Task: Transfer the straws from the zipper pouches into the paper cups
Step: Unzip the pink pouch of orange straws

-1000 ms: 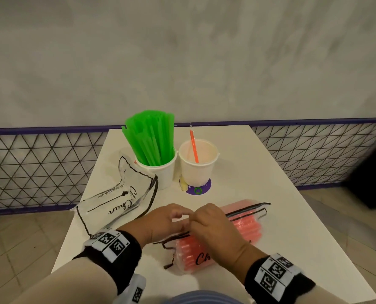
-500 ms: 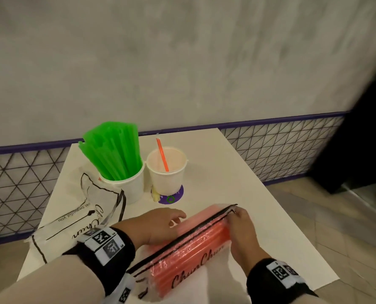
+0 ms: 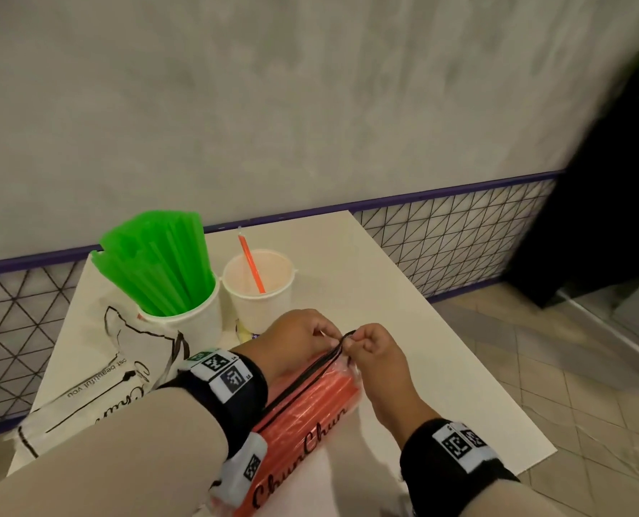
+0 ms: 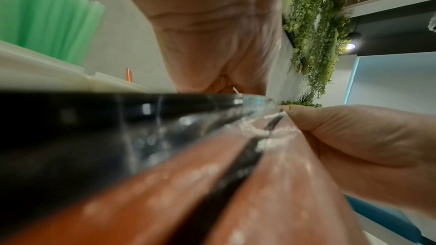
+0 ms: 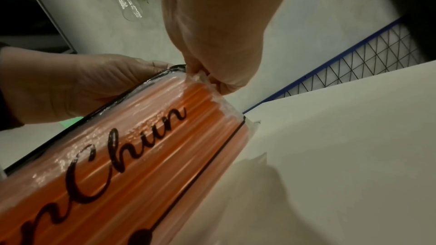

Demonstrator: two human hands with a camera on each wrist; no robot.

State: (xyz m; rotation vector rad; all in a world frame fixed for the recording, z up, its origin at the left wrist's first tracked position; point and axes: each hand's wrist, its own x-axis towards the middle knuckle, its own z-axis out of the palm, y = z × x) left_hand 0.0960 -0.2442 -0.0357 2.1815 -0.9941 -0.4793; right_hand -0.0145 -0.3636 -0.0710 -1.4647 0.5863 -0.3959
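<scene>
- The left hand [image 3: 295, 343] and the right hand [image 3: 375, 352] meet at the far top corner of the orange-straw pouch [image 3: 310, 412]; each pinches one lip of the black zipper strip [image 3: 306, 375], left on the far side, right on the near side
- Fingers of both hands are curled tight onto the plastic; the right wrist view shows the right fingertips [image 5: 200, 74] gripping crumpled film at that corner
- From the fingertips the pouch runs back toward the person, its long axis slanting down to the left under the left forearm, orange straws [image 5: 151, 131] lying lengthwise inside
- The zipper appears closed along most of its length; the coming move is probably parting the lips, so the pull should run across the strip, not along it
- Beyond the knuckles stand the paper cup [image 3: 260, 289], holding a single orange straw [image 3: 251, 263] and slightly nearer the right hand, and to its left the cup of green straws [image 3: 183, 319]
- An emptied pouch [image 3: 97, 371] lies flat left of the left wrist on the table [image 3: 441, 386]
</scene>
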